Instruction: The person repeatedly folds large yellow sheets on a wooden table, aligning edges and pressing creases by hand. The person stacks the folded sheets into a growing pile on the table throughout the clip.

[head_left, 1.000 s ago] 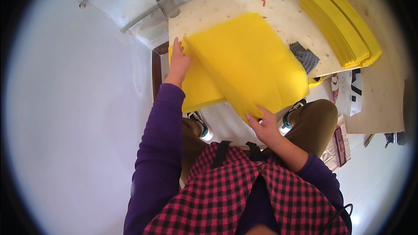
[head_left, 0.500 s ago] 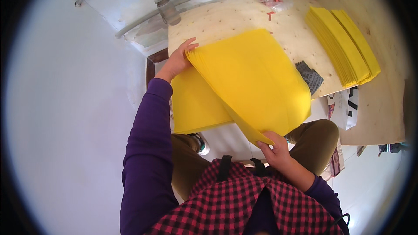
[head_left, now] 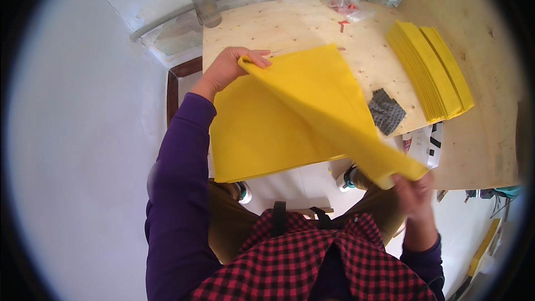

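A large yellow sheet (head_left: 329,83), soft like cloth or felt, is stretched slantwise between my two hands. My left hand (head_left: 229,68) pinches its far left corner, where the edge curls over. Down at the right, my right hand (head_left: 413,194) grips the opposite corner beyond the table's front edge, somewhat smeared by motion. Beneath it lie more yellow sheets (head_left: 256,128), stacked flat, with their near edge overhanging the table. How many layers my left hand holds is hidden. Just right of the sheets sits a crumpled dark grey patterned cloth (head_left: 386,111).
Folded yellow strips (head_left: 429,72) stand in two bundles on the right of the wooden table (head_left: 267,28). A grey translucent bottle (head_left: 206,8) is at the far left corner. A clear plastic bag (head_left: 351,8) with red bits lies at the back. A white bag (head_left: 434,150) hangs below the right edge.
My right hand has swung outward to the right, drawing the sheet's corner with it. More of the stack beneath is uncovered. My left hand stays at the far left corner, fingers now curled over it.
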`<state>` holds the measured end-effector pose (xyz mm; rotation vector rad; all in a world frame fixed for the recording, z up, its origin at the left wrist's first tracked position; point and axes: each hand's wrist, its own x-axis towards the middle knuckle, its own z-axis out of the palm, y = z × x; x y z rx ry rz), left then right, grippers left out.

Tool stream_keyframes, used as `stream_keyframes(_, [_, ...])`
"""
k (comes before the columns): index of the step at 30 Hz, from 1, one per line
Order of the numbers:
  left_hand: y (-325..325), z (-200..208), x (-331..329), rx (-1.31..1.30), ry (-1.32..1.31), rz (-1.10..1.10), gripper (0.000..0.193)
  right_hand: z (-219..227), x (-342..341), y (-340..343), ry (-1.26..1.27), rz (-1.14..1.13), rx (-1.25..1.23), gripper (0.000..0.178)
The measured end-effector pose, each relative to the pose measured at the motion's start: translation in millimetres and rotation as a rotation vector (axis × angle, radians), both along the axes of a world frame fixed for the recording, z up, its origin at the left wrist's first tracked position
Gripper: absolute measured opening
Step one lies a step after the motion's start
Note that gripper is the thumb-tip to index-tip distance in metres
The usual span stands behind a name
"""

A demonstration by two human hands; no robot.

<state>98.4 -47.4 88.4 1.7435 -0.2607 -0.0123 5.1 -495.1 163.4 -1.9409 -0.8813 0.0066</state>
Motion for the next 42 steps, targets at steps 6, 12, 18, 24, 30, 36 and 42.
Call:
stream_keyframes(6, [-21,62,14,-0.362,-0.154,0.089,0.029,87,66,-43,-0.06,-0.258,0.154,0.031])
stream_keyframes(12, [-32,126,36,-0.335,-0.257,0.095,0.029,144,152,-42,0.02,-0.253,0.23,0.035])
stream_keyframes(18, [-11,188,52,-0.212,-0.302,0.23,0.028,163,234,-12,-0.002,-0.224,0.265,0.034])
stream_keyframes(24, [18,223,4,-0.006,-0.442,0.416,0.028,150,259,36,0.015,-0.091,0.364,0.031])
stream_keyframes(30, [18,151,-103,0.273,-0.475,0.669,0.018,59,221,49,-0.051,-0.008,0.442,0.027])
stream_keyframes(36, [-16,2,-190,0.138,-0.235,0.412,0.013,-91,139,31,0.172,0.111,0.145,0.02])
stream_keyframes(42, [-23,-55,-212,0.126,-0.191,0.429,0.01,-128,115,17,0.065,0.217,0.082,0.022])
